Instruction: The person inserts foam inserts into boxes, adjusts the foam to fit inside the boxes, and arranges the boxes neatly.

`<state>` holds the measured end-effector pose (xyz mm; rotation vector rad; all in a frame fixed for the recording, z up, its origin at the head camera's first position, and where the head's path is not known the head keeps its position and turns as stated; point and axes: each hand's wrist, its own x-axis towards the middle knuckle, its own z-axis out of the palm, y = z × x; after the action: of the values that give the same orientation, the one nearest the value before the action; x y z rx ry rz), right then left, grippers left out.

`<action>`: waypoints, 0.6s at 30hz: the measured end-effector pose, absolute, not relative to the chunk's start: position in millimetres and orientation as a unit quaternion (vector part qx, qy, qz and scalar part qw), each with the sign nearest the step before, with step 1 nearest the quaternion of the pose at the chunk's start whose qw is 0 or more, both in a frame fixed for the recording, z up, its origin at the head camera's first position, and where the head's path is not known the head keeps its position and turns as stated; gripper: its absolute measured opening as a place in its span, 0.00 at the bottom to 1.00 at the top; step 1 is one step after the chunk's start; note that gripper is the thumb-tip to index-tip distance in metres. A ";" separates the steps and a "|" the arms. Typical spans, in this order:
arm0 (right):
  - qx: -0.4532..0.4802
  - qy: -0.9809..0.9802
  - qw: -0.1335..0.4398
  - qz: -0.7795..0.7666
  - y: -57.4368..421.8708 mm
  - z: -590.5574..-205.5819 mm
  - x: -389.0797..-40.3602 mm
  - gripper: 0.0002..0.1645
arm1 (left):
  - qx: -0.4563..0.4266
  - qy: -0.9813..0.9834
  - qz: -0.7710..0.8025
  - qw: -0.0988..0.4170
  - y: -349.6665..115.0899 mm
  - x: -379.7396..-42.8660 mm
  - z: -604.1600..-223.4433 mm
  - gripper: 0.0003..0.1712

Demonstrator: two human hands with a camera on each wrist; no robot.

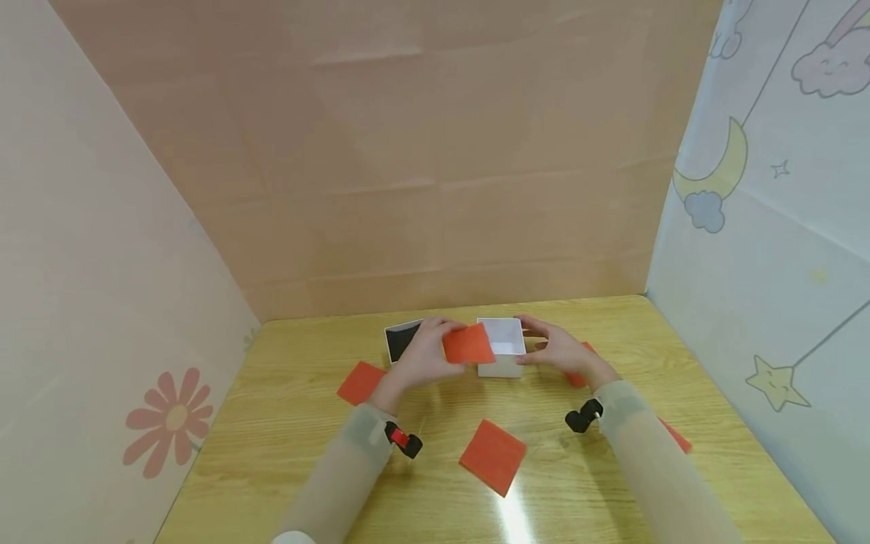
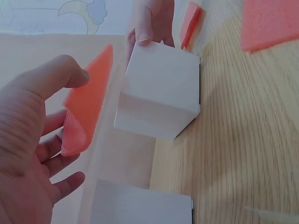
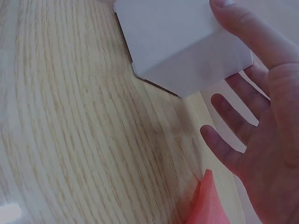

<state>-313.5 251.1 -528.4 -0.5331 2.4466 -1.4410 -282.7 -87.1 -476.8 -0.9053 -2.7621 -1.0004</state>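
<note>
Head view, right hand (image 1: 553,349) gripping white box (image 1: 500,367), black-interior box (image 1: 402,342)

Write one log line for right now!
left hand: holds red sheet | right hand: grips white box | white box: open-topped

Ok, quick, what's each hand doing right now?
Left hand: holding a red square, pinched between thumb and fingers.
Right hand: holding the white box at its side.

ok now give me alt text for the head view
A person's left hand holds a red square beside an open white box gripped by the right hand. More red squares and another box are on a wooden table.
</note>
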 end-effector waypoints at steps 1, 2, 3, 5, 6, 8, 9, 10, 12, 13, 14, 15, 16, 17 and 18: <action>-0.183 0.841 0.125 -0.494 251.0 -528.4 -313.3 0.62 | -0.294 -0.899 -0.323 0.033 -84.6 -284.1 -477.4 0.39; -0.183 0.842 0.124 -0.493 251.0 -528.5 -313.1 0.62 | -0.292 -0.900 -0.321 0.032 -82.0 -285.4 -477.6 0.39; -0.182 0.842 0.124 -0.493 250.9 -528.6 -312.9 0.61 | -0.290 -0.902 -0.319 0.029 -79.5 -286.5 -477.6 0.39; -0.180 0.841 0.125 -0.495 250.8 -528.9 -313.0 0.61 | -0.285 -0.902 -0.323 0.022 -74.9 -288.2 -475.8 0.39; -0.180 0.840 0.126 -0.496 250.8 -528.8 -312.8 0.60 | -0.282 -0.903 -0.324 0.018 -72.8 -289.1 -474.4 0.40; -0.178 0.839 0.128 -0.498 250.8 -528.7 -312.5 0.61 | -0.277 -0.902 -0.330 0.008 -68.2 -290.5 -470.9 0.41; -0.176 0.838 0.131 -0.499 250.9 -528.4 -312.4 0.61 | -0.275 -0.903 -0.330 0.004 -66.0 -291.4 -469.1 0.41; -0.176 0.839 0.133 -0.498 251.1 -528.1 -312.2 0.61 | -0.275 -0.903 -0.330 0.003 -63.7 -292.6 -467.5 0.42; -0.174 0.840 0.135 -0.496 251.6 -527.6 -312.3 0.61 | -0.278 -0.904 -0.325 0.005 -58.6 -296.1 -465.7 0.41; -0.174 0.840 0.136 -0.496 251.4 -526.6 -311.8 0.61 | -0.280 -0.904 -0.323 0.006 -56.1 -297.8 -464.7 0.41; -0.173 0.841 0.137 -0.494 251.3 -526.2 -311.9 0.61 | -0.285 -0.904 -0.319 0.010 -53.7 -300.3 -464.2 0.41; -0.172 0.842 0.137 -0.492 251.3 -525.7 -311.8 0.61 | -0.289 -0.903 -0.317 0.014 -51.5 -302.2 -463.3 0.40; -0.171 0.843 0.137 -0.490 251.1 -525.2 -311.6 0.61 | -0.291 -0.902 -0.318 0.016 -49.2 -304.1 -463.0 0.40; -0.171 0.844 0.137 -0.489 251.0 -524.8 -311.5 0.61 | -0.294 -0.901 -0.318 0.018 -47.0 -305.6 -462.7 0.39; -0.170 0.845 0.139 -0.488 250.8 -524.3 -311.3 0.61 | -0.295 -0.900 -0.320 0.017 -44.9 -307.0 -462.6 0.39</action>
<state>-311.3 250.8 -524.3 -0.4914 2.4423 -1.4119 -307.0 -44.9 -462.6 -0.9159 -2.7976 -0.9934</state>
